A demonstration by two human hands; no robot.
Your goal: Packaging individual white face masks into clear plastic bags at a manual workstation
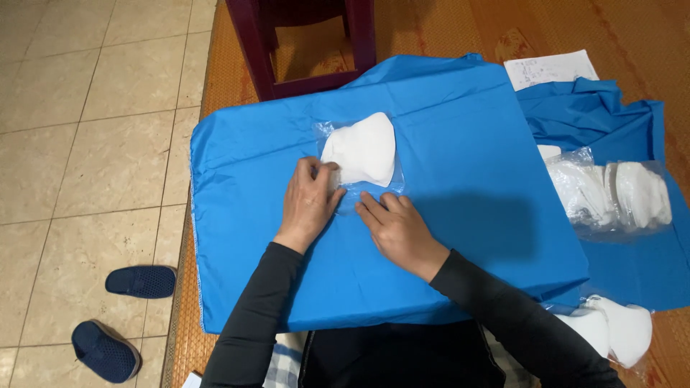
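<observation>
Near the far edge of a blue-covered tabletop, a white mask lies in a clear bag. The left hand pinches its edge; the right hand rests flat, open. Both look light, soft, slippery.

- Two hands: left hand, right hand
- One white pad in a clear bag
- One clear bag of stacked white pads
- Two dark blue shoes
- One paper sheet
- One dark stool
</observation>
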